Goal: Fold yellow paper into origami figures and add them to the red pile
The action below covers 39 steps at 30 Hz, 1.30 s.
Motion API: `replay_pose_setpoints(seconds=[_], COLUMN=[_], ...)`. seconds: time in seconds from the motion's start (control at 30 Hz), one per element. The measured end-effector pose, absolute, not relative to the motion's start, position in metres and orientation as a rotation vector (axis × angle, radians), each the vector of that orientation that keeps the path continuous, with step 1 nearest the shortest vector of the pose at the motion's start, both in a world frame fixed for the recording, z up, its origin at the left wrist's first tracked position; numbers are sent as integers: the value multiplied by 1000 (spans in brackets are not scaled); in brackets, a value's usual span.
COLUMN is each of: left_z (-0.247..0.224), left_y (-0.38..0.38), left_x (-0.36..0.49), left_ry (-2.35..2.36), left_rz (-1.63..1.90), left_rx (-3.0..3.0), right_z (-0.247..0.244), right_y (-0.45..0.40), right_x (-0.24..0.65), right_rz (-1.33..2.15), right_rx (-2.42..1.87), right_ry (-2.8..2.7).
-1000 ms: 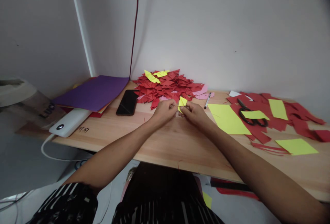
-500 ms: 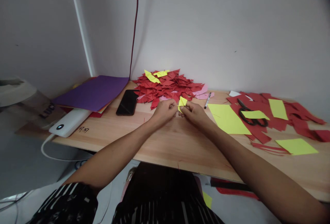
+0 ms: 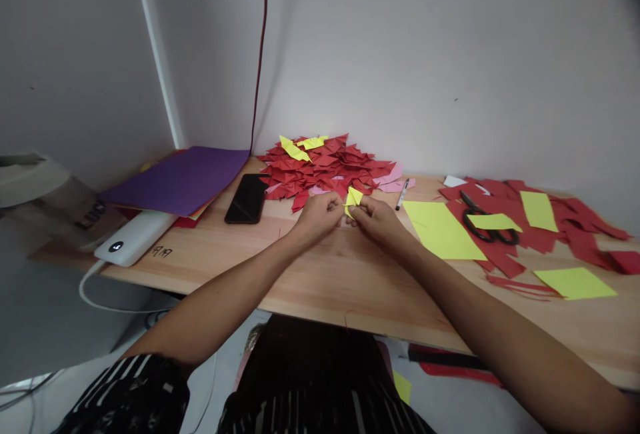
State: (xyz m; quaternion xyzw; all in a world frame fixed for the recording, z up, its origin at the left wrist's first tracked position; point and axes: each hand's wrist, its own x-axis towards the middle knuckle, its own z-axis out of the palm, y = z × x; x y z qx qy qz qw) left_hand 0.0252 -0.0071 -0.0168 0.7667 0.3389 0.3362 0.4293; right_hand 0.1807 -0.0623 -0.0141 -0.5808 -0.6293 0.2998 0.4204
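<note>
Both forearms (image 3: 240, 297) angle inward, fingers (image 3: 360, 215) curled, pinching

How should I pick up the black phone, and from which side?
Probably hold the black phone by both long edges near its closer end, coming from the person's side with the left hand. It lies flat and is longer than wide, so gripping across its narrow width should be easiest. Its far end is right by the red paper pile.
</note>
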Motion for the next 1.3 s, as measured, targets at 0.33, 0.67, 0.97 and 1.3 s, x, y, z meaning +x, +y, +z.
replay_pose_setpoints(seconds=[0.33,0.67,0.97,1.3], left_z=[-18,-17,-22,-20], left_y=[-8,-7,-5,-3], left_x=[25,25,26,28], left_ry=[840,838,770,694], left_rz=[857,832,806,815], left_rx=[1924,1912,1780,1586], right_z=[-14,-14,-17,-14], right_y=[-62,-62,-60,-61], right_x=[180,181,183,183], right_rz=[771,750,803,808], right_rx=[-1449,-1454,-1419,-1380], right_ry=[-1563,-1576,-1563,-1588])
